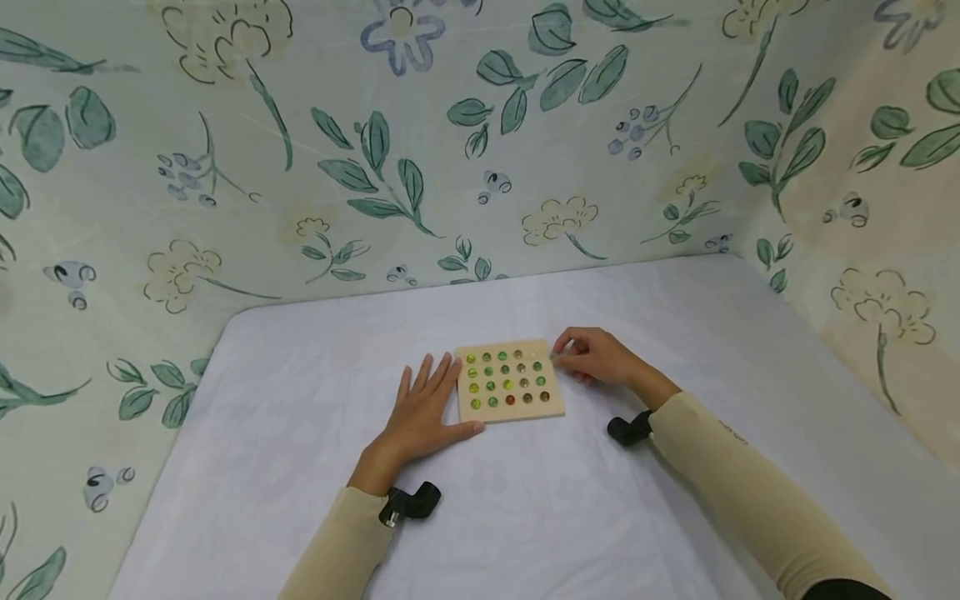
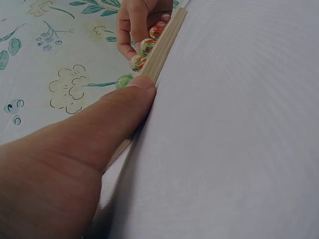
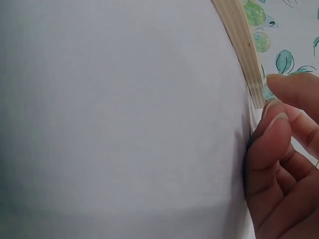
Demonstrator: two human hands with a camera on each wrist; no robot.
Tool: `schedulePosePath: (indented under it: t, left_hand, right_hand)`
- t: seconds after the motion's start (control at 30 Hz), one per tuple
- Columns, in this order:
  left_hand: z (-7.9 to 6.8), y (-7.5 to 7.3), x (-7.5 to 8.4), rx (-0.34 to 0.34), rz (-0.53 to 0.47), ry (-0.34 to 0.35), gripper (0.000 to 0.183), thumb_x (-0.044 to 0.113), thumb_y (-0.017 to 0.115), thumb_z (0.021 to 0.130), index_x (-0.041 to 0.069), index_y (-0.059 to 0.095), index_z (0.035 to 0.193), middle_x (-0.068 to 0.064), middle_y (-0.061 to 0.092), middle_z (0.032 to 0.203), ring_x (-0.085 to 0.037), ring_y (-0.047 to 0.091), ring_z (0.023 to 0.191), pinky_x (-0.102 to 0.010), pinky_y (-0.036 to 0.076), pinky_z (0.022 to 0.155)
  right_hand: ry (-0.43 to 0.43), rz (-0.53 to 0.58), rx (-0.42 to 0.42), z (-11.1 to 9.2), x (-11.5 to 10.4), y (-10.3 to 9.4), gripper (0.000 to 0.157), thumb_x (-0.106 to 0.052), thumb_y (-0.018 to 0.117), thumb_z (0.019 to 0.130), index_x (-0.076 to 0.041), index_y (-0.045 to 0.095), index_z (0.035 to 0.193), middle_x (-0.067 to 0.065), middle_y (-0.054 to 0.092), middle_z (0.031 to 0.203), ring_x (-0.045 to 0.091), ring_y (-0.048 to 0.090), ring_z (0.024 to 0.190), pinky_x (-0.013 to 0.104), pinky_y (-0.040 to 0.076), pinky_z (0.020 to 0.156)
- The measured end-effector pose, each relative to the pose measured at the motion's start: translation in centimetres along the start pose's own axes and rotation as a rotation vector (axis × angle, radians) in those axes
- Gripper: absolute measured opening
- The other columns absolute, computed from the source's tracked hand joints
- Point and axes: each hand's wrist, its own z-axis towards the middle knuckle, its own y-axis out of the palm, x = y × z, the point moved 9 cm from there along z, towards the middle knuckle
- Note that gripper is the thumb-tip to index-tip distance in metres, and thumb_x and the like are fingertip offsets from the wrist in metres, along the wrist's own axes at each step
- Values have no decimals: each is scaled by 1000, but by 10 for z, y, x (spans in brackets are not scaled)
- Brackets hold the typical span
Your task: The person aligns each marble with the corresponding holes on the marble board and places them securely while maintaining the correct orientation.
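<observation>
A light wooden board [image 1: 556, 407] lies flat, with rows of glass marbles [image 1: 510, 400] in its hollows, mostly green and yellow, some red or brown. The hollow at its far right corner holds no marble. Spread along the board's left edge is my left hand [image 1: 420, 421], fingers straight, with the thumb [image 2: 142, 83] against the near edge. My right hand [image 1: 600, 357] is beside the far right corner, its fingers curled. Between its thumb and fingertips it pinches a pale, greenish marble [image 3: 267, 92], partly hidden by the fingers.
A white cloth [image 1: 525, 517] covers the table under the board. Behind and to the right rise walls of floral fabric [image 1: 450, 208]. Black camera mounts [image 1: 416, 502] stick out from both wrists, low over the cloth.
</observation>
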Motion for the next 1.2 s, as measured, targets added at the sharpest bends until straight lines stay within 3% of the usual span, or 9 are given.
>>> schedulePosePath:
  t: [0.4,1.2]
  left_hand:
    - [0,0,2,-2,-5,-1,108,76,58,76,18,13,156,0,8,161,-25,-4,148,-51,-8,116]
    - [-1,1,1,0,-18,0,108,75,58,76,18,13,156,0,8,161,-26,-4,148,-51,-8,116]
  right_hand:
    - [-47,-50,1,2,-15,-3,17,-22,68,91,-13,64,104,6,56,65,19,50,54,28,42,51]
    - [-28,-123,14,19,-22,4,16,-23,70,89,-16,66,103,4,58,70,18,51,60,27,42,55]
